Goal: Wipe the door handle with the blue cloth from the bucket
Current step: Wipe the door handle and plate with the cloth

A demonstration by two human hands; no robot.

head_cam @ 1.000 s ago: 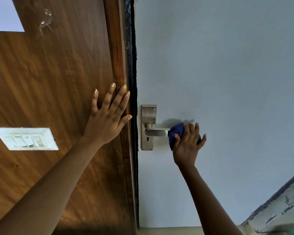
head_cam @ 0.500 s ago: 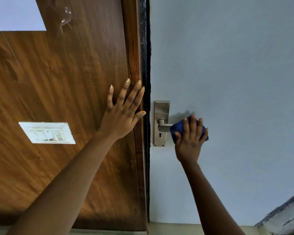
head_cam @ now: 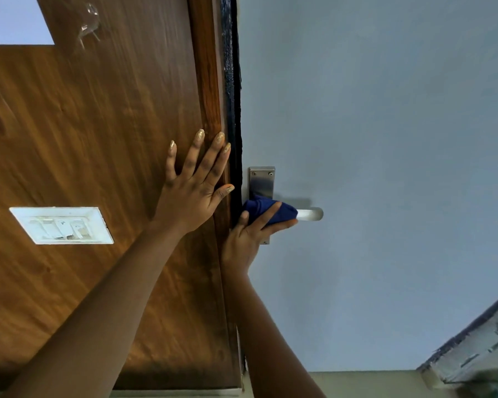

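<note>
A steel lever door handle (head_cam: 311,214) on a steel backplate (head_cam: 261,183) is mounted on the pale blue-grey door (head_cam: 371,139). My right hand (head_cam: 249,238) grips the blue cloth (head_cam: 266,209), pressed around the lever's inner end next to the backplate. Only the lever's free tip shows to the right of the cloth. My left hand (head_cam: 194,186) lies flat with fingers spread on the brown wooden panel (head_cam: 98,139), beside the dark door gap. The bucket is out of sight.
A white switch plate (head_cam: 61,224) is set in the wooden panel at the left. A clear hook (head_cam: 88,23) sticks to the panel near the top. A grey ledge (head_cam: 477,351) crosses the bottom right corner.
My right hand has slid the cloth left along the lever, from its outer end to the backplate, uncovering the lever's tip. The left hand stays flat on the panel.
</note>
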